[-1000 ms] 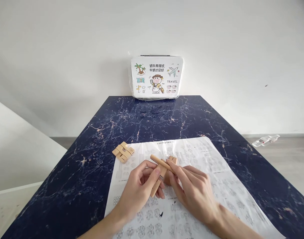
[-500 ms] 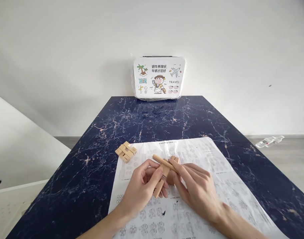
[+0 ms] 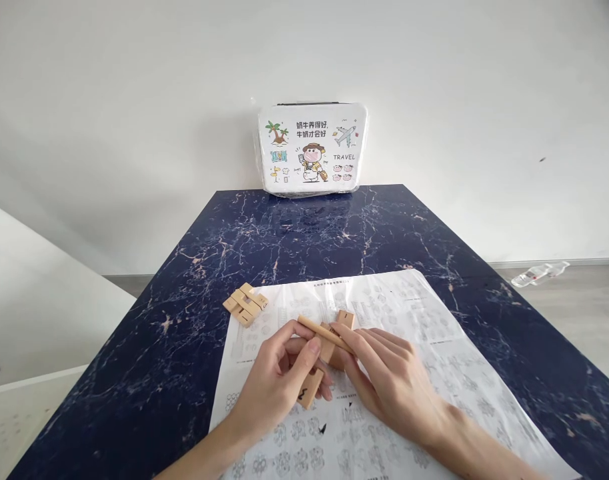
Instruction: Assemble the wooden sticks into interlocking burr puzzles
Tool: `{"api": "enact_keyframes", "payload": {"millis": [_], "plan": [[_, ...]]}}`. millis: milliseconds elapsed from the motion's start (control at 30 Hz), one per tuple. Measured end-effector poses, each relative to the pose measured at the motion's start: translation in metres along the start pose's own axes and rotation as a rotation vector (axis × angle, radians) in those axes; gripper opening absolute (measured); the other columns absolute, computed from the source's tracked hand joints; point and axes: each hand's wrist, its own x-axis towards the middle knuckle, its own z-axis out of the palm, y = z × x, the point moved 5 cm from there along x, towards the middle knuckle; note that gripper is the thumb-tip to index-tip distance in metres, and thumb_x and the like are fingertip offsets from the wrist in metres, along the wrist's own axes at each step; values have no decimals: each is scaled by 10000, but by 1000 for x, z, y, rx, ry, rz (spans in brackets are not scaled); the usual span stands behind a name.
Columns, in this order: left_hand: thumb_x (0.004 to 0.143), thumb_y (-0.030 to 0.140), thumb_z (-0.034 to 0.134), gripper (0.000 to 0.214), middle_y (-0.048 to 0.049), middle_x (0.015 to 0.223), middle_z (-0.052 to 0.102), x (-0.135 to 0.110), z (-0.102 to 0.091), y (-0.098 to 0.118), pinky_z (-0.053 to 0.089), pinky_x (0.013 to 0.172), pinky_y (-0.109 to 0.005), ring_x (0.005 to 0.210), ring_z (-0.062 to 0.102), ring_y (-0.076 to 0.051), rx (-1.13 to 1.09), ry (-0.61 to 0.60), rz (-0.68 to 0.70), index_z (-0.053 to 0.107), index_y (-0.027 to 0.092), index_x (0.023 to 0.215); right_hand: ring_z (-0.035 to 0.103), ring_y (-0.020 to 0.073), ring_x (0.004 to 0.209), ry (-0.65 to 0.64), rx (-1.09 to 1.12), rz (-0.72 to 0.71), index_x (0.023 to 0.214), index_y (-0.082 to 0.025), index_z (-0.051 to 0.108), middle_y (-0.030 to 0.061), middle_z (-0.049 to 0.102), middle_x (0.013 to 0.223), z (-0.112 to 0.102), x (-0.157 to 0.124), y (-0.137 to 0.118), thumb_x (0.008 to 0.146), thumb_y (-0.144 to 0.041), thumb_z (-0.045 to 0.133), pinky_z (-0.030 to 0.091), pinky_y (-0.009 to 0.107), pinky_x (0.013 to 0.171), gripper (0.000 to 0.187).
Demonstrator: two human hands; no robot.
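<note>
Both my hands hold crossed wooden puzzle bars just above a printed instruction sheet. My left hand curls round the long bar that slants down to the left, thumb pressed on its top. My right hand pinches the thinner bar lying across it, fingers closed on it. A third short block sticks up behind the crossing. A small pile of loose wooden pieces lies on the table at the sheet's far left corner, apart from both hands.
The dark blue marbled table runs back to a white wall, where a plastic-wrapped box with cartoon travel pictures stands. A plastic bottle lies on the floor at the right. White furniture sits at the left.
My hands and the crossed bars have barely moved; the long bar's lower end has dropped slightly. The view shifted a little because my head moved.
</note>
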Motion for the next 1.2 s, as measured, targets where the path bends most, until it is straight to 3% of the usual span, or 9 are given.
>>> {"api": "enact_keyframes", "payload": {"millis": [200, 300, 400, 733, 967, 1067, 1200], "plan": [[1105, 454, 552, 280, -25, 707, 701, -4, 8, 2, 512, 588, -276, 582, 611, -151, 222, -60, 84, 614, 202, 999, 734, 204, 711, -158, 256, 165, 1463, -151, 507, 89, 767, 987, 6, 0, 0, 1141, -243, 413, 602, 337, 610, 348], [1116, 400, 521, 259, -16, 715, 669, -8, 16, 1, 420, 537, -266, 576, 557, -140, 377, -141, 150, 593, 209, 957, 701, 176, 620, -222, 375, 253, 1423, -178, 534, 53, 764, 936, 7, -1, 0, 1154, -299, 392, 567, 315, 555, 328], [1126, 379, 495, 262, 2, 693, 639, -10, 17, -2, 386, 516, -264, 546, 516, -126, 422, -143, 184, 557, 216, 930, 649, 142, 546, -258, 442, 309, 1331, -195, 567, 4, 730, 832, 8, -2, 0, 1163, -303, 377, 506, 281, 506, 275], [1082, 292, 544, 195, -10, 661, 668, -5, 19, 3, 378, 479, -232, 532, 561, -127, 369, -81, 280, 604, 183, 932, 555, 119, 395, -113, 284, 265, 1239, -163, 521, -60, 638, 619, 10, -3, -6, 1166, -234, 327, 385, 259, 431, 219], [1065, 282, 547, 202, -25, 637, 688, -6, 21, 8, 430, 497, -242, 538, 636, -153, 375, -51, 300, 604, 174, 904, 560, 128, 402, -54, 186, 278, 1211, -165, 543, -60, 614, 594, 10, -3, -9, 1157, -224, 341, 390, 258, 455, 217], [1059, 277, 543, 208, -26, 633, 683, -8, 19, 7, 443, 505, -245, 529, 623, -148, 373, -60, 312, 589, 176, 883, 542, 134, 424, -127, 278, 324, 1180, -186, 529, -50, 609, 627, 12, -3, -4, 1156, -252, 323, 379, 269, 464, 218], [1059, 261, 538, 174, -12, 658, 678, -13, 18, 2, 425, 494, -227, 512, 579, -122, 376, -158, 290, 579, 178, 912, 580, 143, 563, -398, 582, 371, 1154, -208, 518, -18, 638, 734, 13, -5, 1, 1154, -359, 380, 442, 271, 555, 204]]}}
